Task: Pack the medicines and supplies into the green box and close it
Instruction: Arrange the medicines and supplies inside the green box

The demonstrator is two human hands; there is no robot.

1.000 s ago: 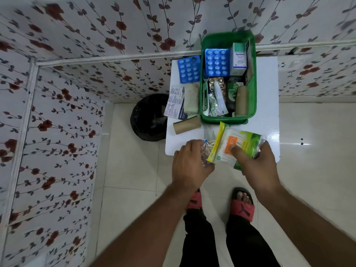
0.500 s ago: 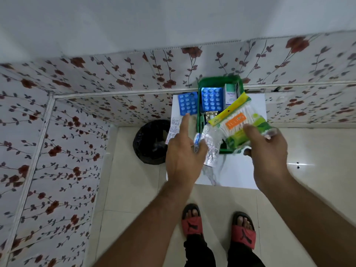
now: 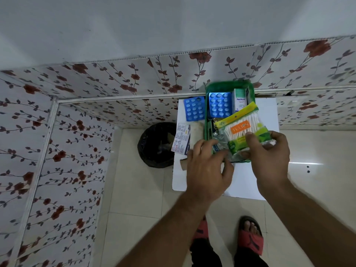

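Observation:
The green box [image 3: 208,112] stands open at the back of a small white table [image 3: 268,116]. A blue blister pack [image 3: 220,105] and a white carton [image 3: 239,102] lie inside it. My right hand [image 3: 269,151] grips a packet of cotton swabs [image 3: 242,128], green and yellow with an orange label, tilted over the near half of the box. My left hand [image 3: 208,170] is at the box's front left corner, its fingers closed on a crumpled clear plastic packet [image 3: 219,142]. The hands hide the box's front contents.
Left of the box, a second blue blister pack [image 3: 194,108], a printed leaflet [image 3: 182,139], a beige roll [image 3: 197,130] and a cardboard tube end [image 3: 184,163] lie on the table. A black bin [image 3: 158,145] stands on the floor at left. Floral walls enclose the corner.
Both hands rose from the table's front edge with their packets and moved over the box. My left index finger, stretched out half a second ago, has curled in.

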